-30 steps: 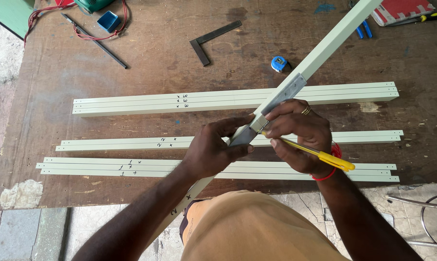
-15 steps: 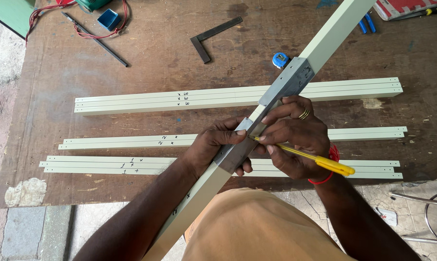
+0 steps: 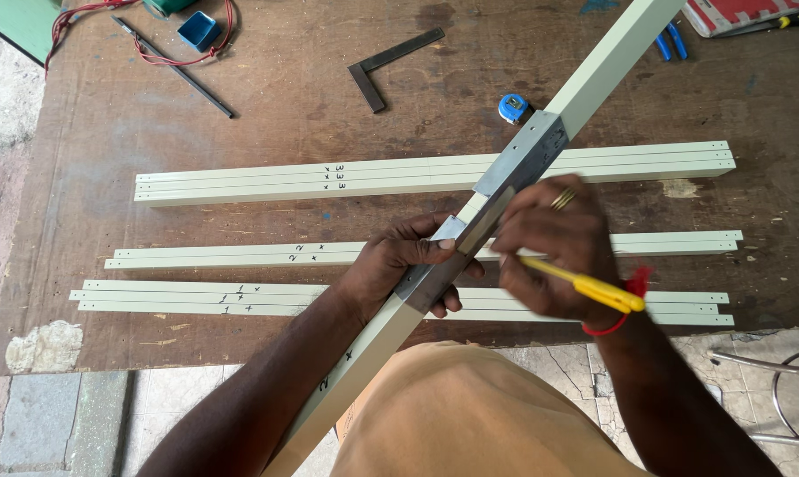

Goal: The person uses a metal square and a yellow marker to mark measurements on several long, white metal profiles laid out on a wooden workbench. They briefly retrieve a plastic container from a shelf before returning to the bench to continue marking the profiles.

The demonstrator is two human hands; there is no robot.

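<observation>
A long pale green profile bar [image 3: 607, 57] runs diagonally from my lap to the far right of the wooden table [image 3: 285, 115]. A grey metal sleeve [image 3: 516, 163] sits on its middle. My left hand [image 3: 399, 265] grips the bar and the lower end of the grey metal from the left. My right hand [image 3: 554, 243] holds a yellow pencil [image 3: 585, 287] with its tip against the bar, fingers resting on the metal. A ring is on that hand and a red band on the wrist.
Three groups of pale green bars [image 3: 241, 181] lie across the table under the hands, with marks written on them. A steel try square [image 3: 391, 66], a blue tape measure [image 3: 512, 108], a blue box [image 3: 196, 29], red cable and blue-handled pliers [image 3: 669, 40] lie farther back.
The diagonal bar has slid toward me, so the grey sleeve is nearer and more exposed. Both hands stayed on it; the right hand shifted slightly right with the pencil.
</observation>
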